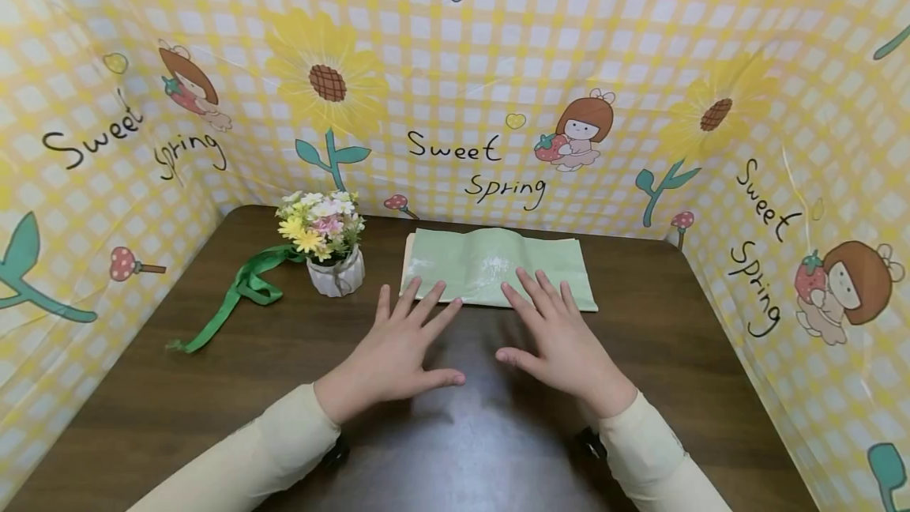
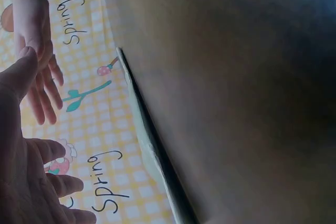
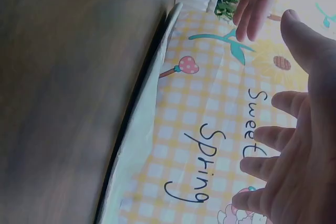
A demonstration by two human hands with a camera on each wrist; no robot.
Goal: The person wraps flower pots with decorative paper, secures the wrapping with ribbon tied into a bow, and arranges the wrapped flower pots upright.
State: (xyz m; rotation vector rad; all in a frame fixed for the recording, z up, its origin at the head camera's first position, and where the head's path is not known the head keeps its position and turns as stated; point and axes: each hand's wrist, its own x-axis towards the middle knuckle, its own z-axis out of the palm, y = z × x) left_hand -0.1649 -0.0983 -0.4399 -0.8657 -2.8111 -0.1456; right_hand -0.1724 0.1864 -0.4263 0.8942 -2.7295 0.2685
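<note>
My left hand (image 1: 394,355) is held over the dark table with fingers spread and palm down, its fingertips overlapping the near left edge of a pale green folded sheet (image 1: 455,259). Mirroring it, my right hand (image 1: 565,345) has its fingers straight and spread, and overlaps the sheet's near right edge. Neither hand holds anything. The sheet lies flat with a shiny surface and a raised fold in the middle; a beige layer shows at its left edge. In both wrist views the sheet's edge (image 3: 137,129) appears past the fingers, low on the tabletop.
A white pot of artificial flowers (image 1: 336,275) stands left of the sheet, yellow, white and pink, with twine round it. A green ribbon (image 1: 245,291) trails across the table (image 1: 178,417) beside it. Yellow checked fabric (image 1: 455,69) walls the back and both sides.
</note>
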